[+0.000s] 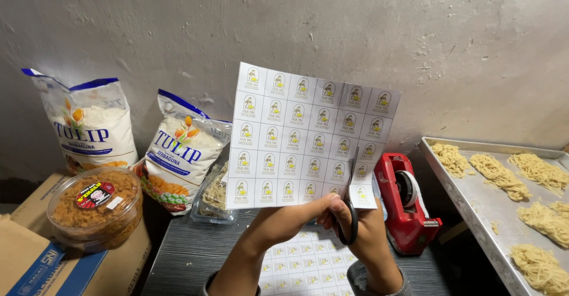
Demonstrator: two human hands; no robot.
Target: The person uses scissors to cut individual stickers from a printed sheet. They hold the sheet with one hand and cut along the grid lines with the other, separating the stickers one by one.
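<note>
The left hand (pixel 296 216) is gripping the bottom edge of a sticker sheet (pixel 308 136), holding it upright at mid-frame, while the right hand (pixel 364 231), clenched on black scissors (pixel 351 213), is cutting upward near the sheet's 5 o'clock corner. Judging from the partly freed label, the next snip needs to follow the printed grid line. A red tape dispenser (pixel 406 204) is sitting at 3 o'clock on the desk (pixel 189 254).

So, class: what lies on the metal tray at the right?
The tray holds separate heaps of pale yellow noodles, about seven showing, on bare metal. Its far right part runs out of the picture, so anything there cannot be seen.
</note>
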